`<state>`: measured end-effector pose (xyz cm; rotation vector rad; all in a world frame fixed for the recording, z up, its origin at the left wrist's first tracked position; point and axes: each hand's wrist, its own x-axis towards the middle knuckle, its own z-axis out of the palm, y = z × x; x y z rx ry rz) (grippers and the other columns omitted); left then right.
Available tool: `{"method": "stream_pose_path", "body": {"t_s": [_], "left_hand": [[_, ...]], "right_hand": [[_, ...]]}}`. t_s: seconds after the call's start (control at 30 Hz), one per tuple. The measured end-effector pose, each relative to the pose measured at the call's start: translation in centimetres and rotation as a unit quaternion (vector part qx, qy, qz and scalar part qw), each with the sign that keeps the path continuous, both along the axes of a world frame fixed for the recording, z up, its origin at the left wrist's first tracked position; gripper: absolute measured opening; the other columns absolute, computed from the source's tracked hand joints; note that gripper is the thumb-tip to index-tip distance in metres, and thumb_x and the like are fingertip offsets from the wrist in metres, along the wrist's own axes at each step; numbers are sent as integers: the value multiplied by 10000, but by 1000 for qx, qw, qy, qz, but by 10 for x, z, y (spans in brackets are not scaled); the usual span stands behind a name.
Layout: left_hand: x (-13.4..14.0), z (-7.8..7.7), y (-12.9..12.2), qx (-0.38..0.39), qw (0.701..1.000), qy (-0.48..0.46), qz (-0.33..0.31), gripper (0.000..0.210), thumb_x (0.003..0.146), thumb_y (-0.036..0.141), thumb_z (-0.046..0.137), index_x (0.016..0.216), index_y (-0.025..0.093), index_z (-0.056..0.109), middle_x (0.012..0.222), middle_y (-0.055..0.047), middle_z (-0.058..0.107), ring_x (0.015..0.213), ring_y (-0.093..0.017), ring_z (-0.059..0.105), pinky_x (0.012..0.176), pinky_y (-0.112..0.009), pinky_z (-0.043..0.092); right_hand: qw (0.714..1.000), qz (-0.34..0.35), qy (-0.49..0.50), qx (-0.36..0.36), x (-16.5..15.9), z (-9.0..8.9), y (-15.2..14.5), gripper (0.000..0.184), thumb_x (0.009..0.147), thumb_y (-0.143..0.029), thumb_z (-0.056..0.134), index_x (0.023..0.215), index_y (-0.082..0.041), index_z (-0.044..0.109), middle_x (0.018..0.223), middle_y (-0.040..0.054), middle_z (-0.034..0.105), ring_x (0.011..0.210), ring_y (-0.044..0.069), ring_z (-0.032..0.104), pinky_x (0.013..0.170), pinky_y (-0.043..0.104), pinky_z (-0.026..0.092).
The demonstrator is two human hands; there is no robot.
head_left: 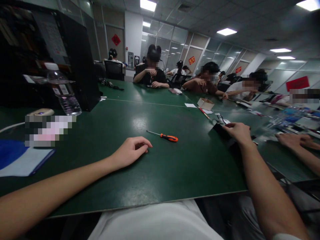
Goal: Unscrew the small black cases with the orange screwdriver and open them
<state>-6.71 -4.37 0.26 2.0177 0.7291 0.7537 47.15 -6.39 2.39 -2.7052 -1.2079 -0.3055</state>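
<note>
On the green table point(165, 173) rests my left hand point(132, 150), its fingers loosely curved and the thumb a little apart, with nothing in it. Just beyond its fingertips lies a screwdriver point(170, 137) with an orange and black handle, its metal shaft pointing left. Over to the right, my right hand point(238, 131) grips a black flat object point(221, 130) by its upper edge, fingers pressed together. That object stands tilted at the table's right side; its exact kind cannot be made out, and my hand and forearm hide part of it.
A water bottle point(63, 90) stands at the left beside a black cabinet point(77, 60). A blue and white packet point(30, 160) lies near the left edge. A small open carton point(205, 103) and paper slips point(190, 105) lie farther back. Co-workers sit opposite; another person's hands point(291, 140) are at the right.
</note>
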Motion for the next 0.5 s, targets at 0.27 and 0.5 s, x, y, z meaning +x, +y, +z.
{"method": "stream_pose_path", "body": {"t_s": [0.27, 0.5], "left_hand": [[0, -1, 0, 0, 1000, 5, -1, 209, 915, 275, 569, 959, 167, 743, 872, -50, 732, 807, -188, 685, 751, -280, 516], [0, 0, 0, -12, 1000, 9, 3, 216, 909, 277, 566, 963, 162, 739, 847, -49, 720, 808, -195, 679, 755, -289, 514]], "right_hand": [[999, 13, -2, -35, 6, -6, 2, 377, 905, -431, 596, 1117, -187, 790, 1048, 138, 786, 979, 310, 718, 772, 335, 493], [998, 44, -46, -29, 22, 33, 13, 442, 1018, -404, 456, 1193, -119, 744, 1116, 209, 752, 1074, 345, 681, 848, 388, 492]]}}
